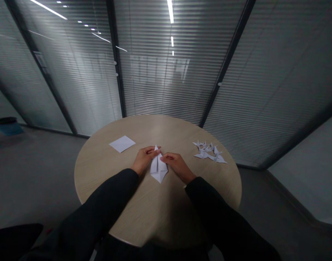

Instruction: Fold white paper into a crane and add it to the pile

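Note:
A partly folded piece of white origami paper (pixel 159 171) is between my hands over the middle of the round table, its narrow tip pointing away from me and its wider point towards me. My left hand (pixel 145 158) is closed on its upper left edge, thumb on top near the tip. On the other side my right hand (pixel 178 165) pinches the right edge with thumb and forefinger. Creases and a centre split show on the paper's face. The undersides of the fingers are hidden.
Flat white paper (pixel 122 144) lies at the table's left. Several folded paper cranes (pixel 209 151) are clustered on the right. The round wooden table (pixel 144 217) stands before glass panels with blinds (pixel 168 90). A blue bin (pixel 8 127) is on the floor at far left.

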A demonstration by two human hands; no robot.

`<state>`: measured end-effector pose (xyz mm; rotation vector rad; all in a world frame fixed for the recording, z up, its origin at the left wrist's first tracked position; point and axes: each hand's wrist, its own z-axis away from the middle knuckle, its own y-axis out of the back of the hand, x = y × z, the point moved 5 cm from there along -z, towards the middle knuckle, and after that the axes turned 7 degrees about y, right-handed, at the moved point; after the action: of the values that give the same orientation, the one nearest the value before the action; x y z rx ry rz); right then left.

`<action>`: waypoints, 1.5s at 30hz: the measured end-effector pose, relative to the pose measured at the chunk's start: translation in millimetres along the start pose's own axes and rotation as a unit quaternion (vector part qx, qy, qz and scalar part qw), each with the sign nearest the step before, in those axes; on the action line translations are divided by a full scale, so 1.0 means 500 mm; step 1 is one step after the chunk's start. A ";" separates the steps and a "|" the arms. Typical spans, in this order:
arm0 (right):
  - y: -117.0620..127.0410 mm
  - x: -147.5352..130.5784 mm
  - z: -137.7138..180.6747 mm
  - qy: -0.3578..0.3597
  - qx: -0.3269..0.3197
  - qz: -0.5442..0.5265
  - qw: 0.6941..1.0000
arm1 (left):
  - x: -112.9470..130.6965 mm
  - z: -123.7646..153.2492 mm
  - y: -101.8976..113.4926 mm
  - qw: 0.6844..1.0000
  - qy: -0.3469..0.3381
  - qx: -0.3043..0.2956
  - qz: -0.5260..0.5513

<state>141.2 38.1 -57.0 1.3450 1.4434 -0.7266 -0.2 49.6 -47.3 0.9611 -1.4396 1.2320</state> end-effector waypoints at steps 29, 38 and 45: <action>-0.021 -0.030 0.012 0.051 -0.054 -0.045 0.996 | 0.016 -0.007 0.052 0.985 -0.051 0.140 0.083; 0.014 -0.016 0.000 0.057 0.057 -0.003 0.997 | 0.023 0.002 0.034 0.993 -0.019 0.106 0.057; 0.051 -0.002 -0.005 0.057 0.114 0.063 0.990 | 0.029 -0.002 0.019 0.999 -0.020 0.046 -0.018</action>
<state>165.1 45.2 -50.3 1.6611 1.3795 -0.7589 -12.1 52.7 -35.2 1.0746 -1.4012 1.2671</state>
